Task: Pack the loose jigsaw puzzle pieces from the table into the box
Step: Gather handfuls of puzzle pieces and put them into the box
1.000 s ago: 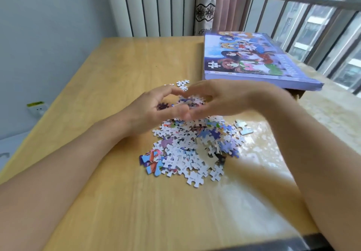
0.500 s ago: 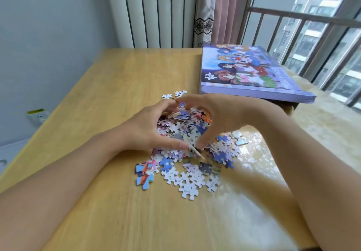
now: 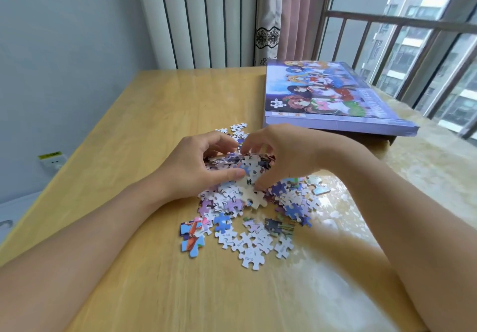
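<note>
Step in hand: gathering; left hand [image 3: 204, 169] and right hand [image 3: 286, 158] are cupping together, fingers curled round a heap of puzzle pieces [image 3: 242, 194] lying mid-bench [image 3: 129, 130]; box [image 3: 333, 99] is sitting closed beyond; next move, likely: lifting handful, opening box first.

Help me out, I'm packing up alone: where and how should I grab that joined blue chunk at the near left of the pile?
Pinch the joined blue chunk by its left edge, coming from the left. It lies flat on the table, and that side faces bare wood, while loose pieces crowd its right.
</note>
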